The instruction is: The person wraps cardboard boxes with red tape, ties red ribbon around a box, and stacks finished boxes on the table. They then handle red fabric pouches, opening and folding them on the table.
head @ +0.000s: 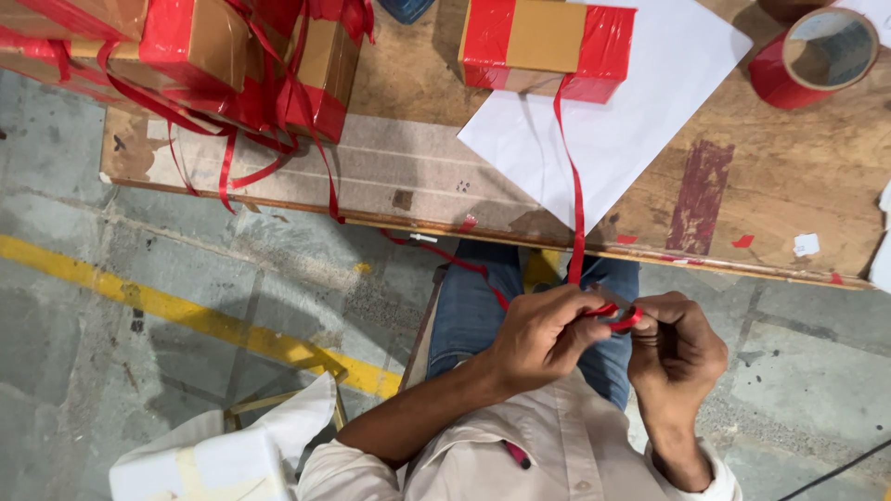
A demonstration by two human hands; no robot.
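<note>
Both hands, left hand [543, 336] and right hand [676, 351], pinch the near end of a red ribbon [575, 199] over the person's lap. The ribbon's long axis runs straight away from them, up over the bench [770, 213] edge to the red-taped cardboard box [548, 42] lying far on white paper [650, 111].

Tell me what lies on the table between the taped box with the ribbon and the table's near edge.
In the head view, a white paper sheet lies there under the taped box, and the red ribbon runs across it, over the table edge, down to both hands.
</note>
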